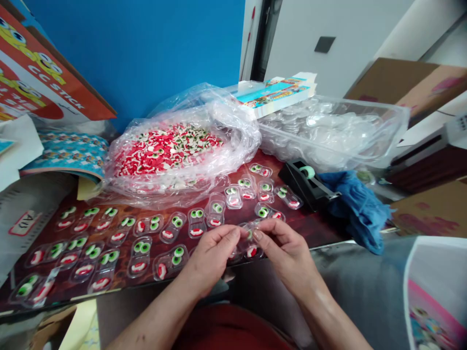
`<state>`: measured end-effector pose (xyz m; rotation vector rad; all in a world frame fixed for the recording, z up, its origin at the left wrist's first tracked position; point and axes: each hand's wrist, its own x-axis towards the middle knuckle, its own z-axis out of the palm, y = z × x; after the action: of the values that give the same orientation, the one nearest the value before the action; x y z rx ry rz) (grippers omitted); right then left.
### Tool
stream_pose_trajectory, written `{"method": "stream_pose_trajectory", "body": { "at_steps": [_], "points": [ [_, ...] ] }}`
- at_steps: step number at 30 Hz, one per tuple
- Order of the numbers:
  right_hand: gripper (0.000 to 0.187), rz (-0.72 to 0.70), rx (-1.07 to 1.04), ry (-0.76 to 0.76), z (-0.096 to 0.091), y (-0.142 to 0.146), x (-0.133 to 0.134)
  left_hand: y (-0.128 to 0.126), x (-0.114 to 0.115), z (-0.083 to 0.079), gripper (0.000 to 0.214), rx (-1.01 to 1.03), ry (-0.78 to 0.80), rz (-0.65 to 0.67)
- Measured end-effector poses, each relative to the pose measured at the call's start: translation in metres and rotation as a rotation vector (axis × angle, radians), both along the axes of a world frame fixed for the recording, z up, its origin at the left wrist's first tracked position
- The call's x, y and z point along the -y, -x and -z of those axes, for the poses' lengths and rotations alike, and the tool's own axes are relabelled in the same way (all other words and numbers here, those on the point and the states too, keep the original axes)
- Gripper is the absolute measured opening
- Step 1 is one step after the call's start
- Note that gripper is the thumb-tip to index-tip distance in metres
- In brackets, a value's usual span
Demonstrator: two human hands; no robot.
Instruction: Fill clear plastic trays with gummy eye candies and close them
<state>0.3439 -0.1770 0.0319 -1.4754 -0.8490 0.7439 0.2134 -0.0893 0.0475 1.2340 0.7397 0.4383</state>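
My left hand (211, 255) and my right hand (284, 250) meet at the near edge of the dark table (317, 228). Both pinch one small clear plastic case (250, 243) holding green eye candies and a red-and-white mouth candy. Several filled cases of the same kind (140, 253) lie in rows on the table to the left and beyond my hands. A big clear bag of loose red, white and green candies (168, 148) sits behind them.
A clear bin of empty plastic cases (328, 129) stands at the back right, with a printed box (273, 95) on its rim. A black tape dispenser (308, 182) and a blue cloth (359, 206) lie right of the cases. Cardboard boxes (40, 73) crowd the left.
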Motion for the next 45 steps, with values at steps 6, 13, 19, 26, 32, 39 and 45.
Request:
{"method": "stream_pose_trajectory", "body": {
  "at_steps": [6,13,19,26,32,39,45],
  "points": [
    [0.022,0.017,0.041,0.0,-0.006,-0.005,0.0,0.005,-0.012,-0.004,0.015,0.024,0.142,0.125],
    [0.033,0.057,0.424,-0.061,-0.01,0.021,0.004,-0.002,-0.002,-0.001,0.007,0.105,0.062,-0.252],
    [0.036,-0.176,0.267,-0.085,-0.005,0.03,0.005,0.002,0.001,-0.006,0.011,0.163,0.305,-0.135],
    [0.041,-0.2,0.281,-0.116,-0.004,0.03,0.009,0.01,-0.006,-0.007,0.006,0.176,0.107,-0.019],
    [0.043,-0.224,0.266,-0.177,-0.002,0.029,0.009,0.012,-0.006,-0.009,0.006,0.159,0.037,-0.002],
    [0.046,-0.226,0.242,-0.187,-0.002,0.029,0.009,0.01,-0.006,-0.012,0.002,0.166,-0.005,-0.012],
    [0.046,-0.203,0.264,-0.204,-0.004,0.029,0.008,0.012,-0.006,-0.012,0.003,0.175,-0.053,0.015]
  ]
}}
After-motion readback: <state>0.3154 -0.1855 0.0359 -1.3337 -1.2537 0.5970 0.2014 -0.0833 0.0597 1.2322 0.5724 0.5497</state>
